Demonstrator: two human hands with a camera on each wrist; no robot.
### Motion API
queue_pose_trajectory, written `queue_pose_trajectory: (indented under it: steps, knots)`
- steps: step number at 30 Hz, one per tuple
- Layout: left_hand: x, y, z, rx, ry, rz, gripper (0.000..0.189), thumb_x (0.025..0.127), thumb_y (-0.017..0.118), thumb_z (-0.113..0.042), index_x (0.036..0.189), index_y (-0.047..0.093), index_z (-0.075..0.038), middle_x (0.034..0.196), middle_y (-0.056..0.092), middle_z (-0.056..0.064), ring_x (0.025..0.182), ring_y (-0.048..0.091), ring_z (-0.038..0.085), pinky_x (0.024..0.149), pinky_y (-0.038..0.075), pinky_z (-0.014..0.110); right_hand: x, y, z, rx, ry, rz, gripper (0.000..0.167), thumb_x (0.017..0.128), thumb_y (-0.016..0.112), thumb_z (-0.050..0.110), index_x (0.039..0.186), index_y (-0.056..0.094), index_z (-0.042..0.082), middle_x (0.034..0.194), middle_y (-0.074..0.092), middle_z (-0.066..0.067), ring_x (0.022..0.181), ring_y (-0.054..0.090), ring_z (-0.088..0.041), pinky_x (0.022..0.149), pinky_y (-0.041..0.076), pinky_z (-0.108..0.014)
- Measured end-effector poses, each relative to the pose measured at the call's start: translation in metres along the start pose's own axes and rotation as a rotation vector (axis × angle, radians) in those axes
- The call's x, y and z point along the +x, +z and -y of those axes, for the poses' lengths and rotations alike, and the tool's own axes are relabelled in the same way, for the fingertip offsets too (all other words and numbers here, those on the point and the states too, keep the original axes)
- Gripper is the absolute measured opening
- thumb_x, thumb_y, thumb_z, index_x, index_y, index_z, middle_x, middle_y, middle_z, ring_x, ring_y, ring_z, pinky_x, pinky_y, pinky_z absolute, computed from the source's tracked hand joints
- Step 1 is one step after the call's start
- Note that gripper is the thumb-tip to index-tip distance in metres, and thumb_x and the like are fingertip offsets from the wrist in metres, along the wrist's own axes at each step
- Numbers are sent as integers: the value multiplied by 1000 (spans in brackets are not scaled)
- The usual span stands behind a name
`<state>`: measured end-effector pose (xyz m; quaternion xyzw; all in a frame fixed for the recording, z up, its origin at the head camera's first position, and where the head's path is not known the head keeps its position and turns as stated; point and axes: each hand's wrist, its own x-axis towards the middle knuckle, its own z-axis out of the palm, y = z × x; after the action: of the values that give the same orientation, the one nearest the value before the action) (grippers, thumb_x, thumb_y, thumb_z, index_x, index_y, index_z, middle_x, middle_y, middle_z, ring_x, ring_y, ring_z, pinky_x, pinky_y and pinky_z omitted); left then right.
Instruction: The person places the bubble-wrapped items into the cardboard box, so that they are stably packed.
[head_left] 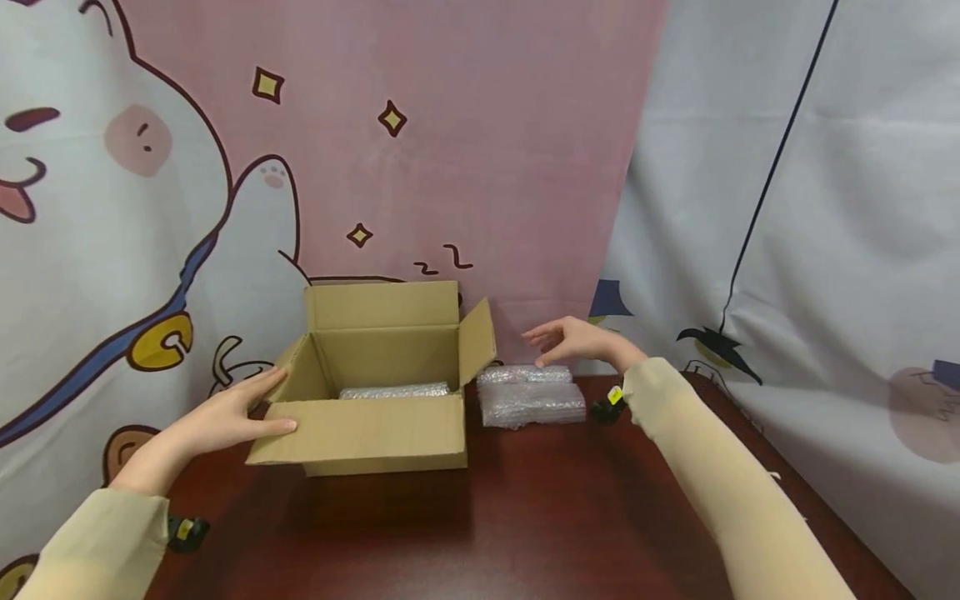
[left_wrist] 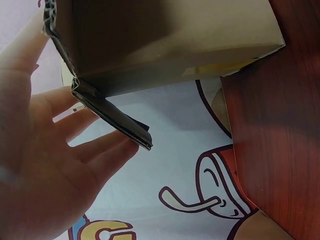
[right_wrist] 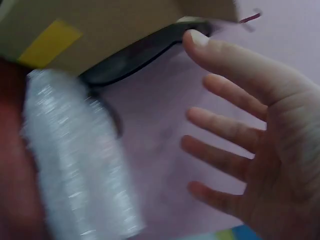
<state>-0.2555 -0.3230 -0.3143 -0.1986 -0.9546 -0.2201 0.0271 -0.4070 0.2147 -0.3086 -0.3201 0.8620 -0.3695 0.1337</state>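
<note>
Holds nothing in the relaxed right hand [head_left: 576, 340], near the bubble wrap [head_left: 532, 406] lying lengthwise left to right beside the box [head_left: 397, 358]; touches flaps [head_left: 375, 429] with the farther left hand [head_left: 217, 427], unclenched.

head view bright, soft sheen on table [head_left: 585, 500]; right wrist view dim, bubble wrap [right_wrist: 80, 160] blurred

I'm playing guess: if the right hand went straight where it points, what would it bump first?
Probably the right flap of the box, but depth is unclear: the right hand might miss.
</note>
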Motion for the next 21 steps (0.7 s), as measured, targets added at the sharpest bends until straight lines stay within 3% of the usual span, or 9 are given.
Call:
queue_pose_trajectory:
  steps: [4, 10, 17, 21]
  knots:
    - [-1, 1, 1, 2, 0, -1, 95, 84, 74, -42, 151, 26, 5, 150, 25, 34, 134, 24, 55, 97, 27, 71, -4, 24, -27, -44, -18, -76, 63, 82, 79, 26, 137, 56, 6, 135, 56, -18, 123, 50, -40, 95, 47, -48]
    - [-2, 1, 1, -14, 4, -11, 95, 83, 75, -41, 150, 26, 6, 150, 25, 34, 134, 23, 55, 98, 26, 70, -4, 51, -52, -70, 28, -177, 64, 80, 80, 29, 136, 57, 8, 136, 54, -16, 123, 49, -39, 94, 46, -51]
    - [-3, 2, 1, -24, 0, -11, 96, 83, 75, -41, 150, 26, 6, 151, 24, 34, 135, 23, 54, 99, 26, 69, 3, 74, -74, -104, 55, -208, 70, 77, 82, 32, 136, 56, 5, 136, 56, -14, 124, 48, -40, 95, 45, -53]
    - [-1, 2, -1, -13, -6, 0, 98, 83, 75, -44, 150, 25, 8, 150, 26, 34, 134, 27, 52, 99, 29, 67, 7, 82, -85, -156, 21, -226, 73, 75, 83, 35, 135, 57, 4, 134, 57, -12, 124, 49, -38, 96, 44, -53]
